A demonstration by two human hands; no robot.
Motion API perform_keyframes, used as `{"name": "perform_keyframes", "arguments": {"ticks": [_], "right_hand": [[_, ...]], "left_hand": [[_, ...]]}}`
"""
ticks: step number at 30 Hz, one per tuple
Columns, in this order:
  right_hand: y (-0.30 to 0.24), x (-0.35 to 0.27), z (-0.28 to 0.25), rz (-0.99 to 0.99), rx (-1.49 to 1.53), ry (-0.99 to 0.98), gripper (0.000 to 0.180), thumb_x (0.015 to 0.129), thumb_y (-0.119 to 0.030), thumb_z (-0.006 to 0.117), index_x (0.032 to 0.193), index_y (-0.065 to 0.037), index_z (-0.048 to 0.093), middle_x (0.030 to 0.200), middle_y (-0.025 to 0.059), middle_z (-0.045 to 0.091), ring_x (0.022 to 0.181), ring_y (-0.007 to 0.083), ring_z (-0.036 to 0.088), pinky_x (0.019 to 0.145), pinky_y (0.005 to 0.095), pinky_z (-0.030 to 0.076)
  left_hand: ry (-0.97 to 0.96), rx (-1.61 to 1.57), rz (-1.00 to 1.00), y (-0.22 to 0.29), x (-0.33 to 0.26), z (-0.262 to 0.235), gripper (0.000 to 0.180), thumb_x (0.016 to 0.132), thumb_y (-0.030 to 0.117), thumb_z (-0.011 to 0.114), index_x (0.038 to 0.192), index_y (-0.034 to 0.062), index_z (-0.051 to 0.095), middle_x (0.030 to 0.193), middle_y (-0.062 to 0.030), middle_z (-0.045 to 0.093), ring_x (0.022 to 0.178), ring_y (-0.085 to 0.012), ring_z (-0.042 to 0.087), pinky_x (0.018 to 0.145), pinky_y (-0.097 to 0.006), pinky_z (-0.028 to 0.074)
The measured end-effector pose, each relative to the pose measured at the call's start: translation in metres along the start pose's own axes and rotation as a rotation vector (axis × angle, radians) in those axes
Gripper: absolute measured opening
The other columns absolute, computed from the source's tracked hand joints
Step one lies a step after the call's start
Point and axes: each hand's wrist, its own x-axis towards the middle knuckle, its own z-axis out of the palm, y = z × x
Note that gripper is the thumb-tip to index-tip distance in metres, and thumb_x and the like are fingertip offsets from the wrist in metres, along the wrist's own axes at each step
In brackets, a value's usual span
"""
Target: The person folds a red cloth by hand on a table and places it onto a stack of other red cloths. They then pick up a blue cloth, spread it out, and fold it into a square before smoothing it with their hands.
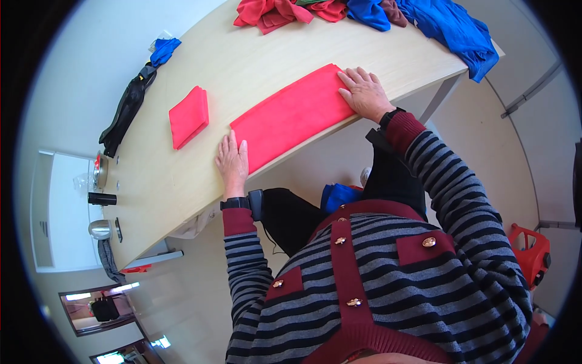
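A long red cloth (291,115), folded into a flat strip, lies along the near edge of the table. At its left end rests my left hand (232,159), palm down, fingers stretched out on the table and the cloth's edge. My right hand (365,92) lies flat across the right end, its fingers slightly spread. Neither hand grasps anything. To the left of the strip sits a smaller red cloth (189,117), folded into a compact rectangle, apart from both hands.
Rumpled red cloths (273,13) and blue cloths (451,30) are heaped along the table's far side. At the left edge are a black bag (128,108), a black cylinder (102,199) and a metal bowl (100,229). A red plastic stool (531,255) stands to my right.
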Motion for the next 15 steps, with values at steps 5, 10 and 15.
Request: {"name": "perform_keyframes", "arguments": {"ticks": [5, 10, 15], "right_hand": [[-0.017, -0.001, -0.016, -0.040, -0.119, 0.057, 0.056, 0.105, -0.040, 0.043, 0.152, -0.010, 0.041, 0.157, 0.0125, 0.040, 0.147, 0.0333, 0.034, 0.121, 0.0496, 0.026], [-0.086, 0.020, -0.017, -0.261, 0.001, 0.154, 0.057, 0.105, -0.041, 0.043, 0.150, -0.007, 0.043, 0.158, 0.0125, 0.040, 0.149, 0.0337, 0.031, 0.120, 0.0510, 0.026], [-0.117, 0.028, 0.009, -0.213, 0.063, 0.088, 0.059, 0.105, -0.043, 0.040, 0.152, -0.007, 0.042, 0.159, 0.0128, 0.039, 0.150, 0.0344, 0.029, 0.121, 0.0523, 0.024]], "left_hand": [[0.076, 0.016, -0.189, 0.018, -0.007, -0.015, 0.052, 0.097, 0.046, 0.059, 0.124, 0.0018, 0.063, 0.134, -0.0207, 0.058, 0.126, -0.0385, 0.052, 0.103, -0.052, 0.042], [0.097, -0.044, -0.264, 0.034, 0.000, -0.015, 0.042, 0.089, 0.040, 0.071, 0.100, -0.0010, 0.066, 0.110, -0.0193, 0.066, 0.101, -0.0402, 0.062, 0.090, -0.049, 0.049], [0.017, -0.326, -0.381, 0.018, 0.011, -0.003, 0.032, 0.085, 0.029, 0.075, 0.097, 0.0001, 0.066, 0.100, -0.0188, 0.068, 0.091, -0.0346, 0.066, 0.087, -0.045, 0.051]]}}
